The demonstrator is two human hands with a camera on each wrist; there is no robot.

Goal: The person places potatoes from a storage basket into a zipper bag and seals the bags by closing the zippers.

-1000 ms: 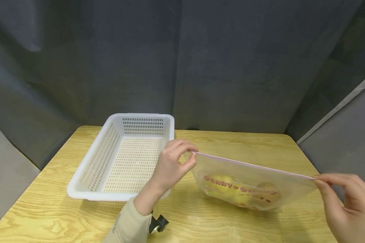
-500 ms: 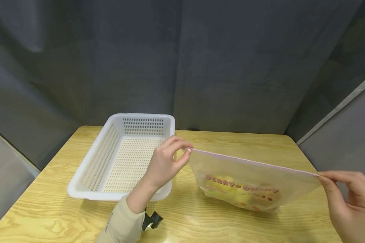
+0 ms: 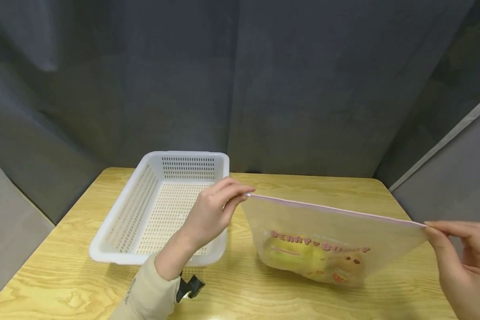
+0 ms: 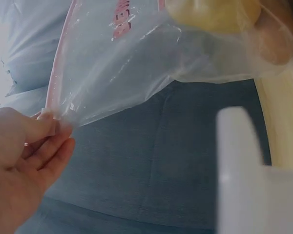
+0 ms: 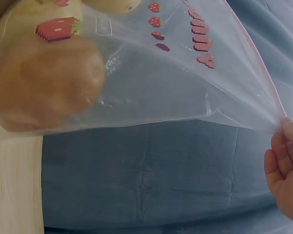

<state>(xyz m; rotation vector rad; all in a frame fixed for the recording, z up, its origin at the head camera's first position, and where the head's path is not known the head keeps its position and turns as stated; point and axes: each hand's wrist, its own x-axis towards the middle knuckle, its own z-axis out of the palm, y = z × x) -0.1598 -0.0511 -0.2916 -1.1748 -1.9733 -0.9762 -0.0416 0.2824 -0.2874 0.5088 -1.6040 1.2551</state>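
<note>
A translucent zip bag with pink lettering hangs stretched between both hands, its pink top edge drawn straight. My left hand pinches the left end of that edge between thumb and fingers, where a small whitish piece shows at the fingertips. At the opposite corner my right hand pinches the edge between thumb and forefinger, its other fingers curled below. Through the plastic I see yellow rounded items and a brown rounded one gathered in the bottom. Folds and print partly hide them.
A white perforated plastic basket stands left of the bag, with my left forearm crossing its near right corner. Both rest on or over a wooden table. Dark curtains rise behind the table, and grey panels flank it.
My left hand has moved left and slightly up, the right hand slightly right and up. The bag's top edge is stretched wider and higher. The basket stays in place.
</note>
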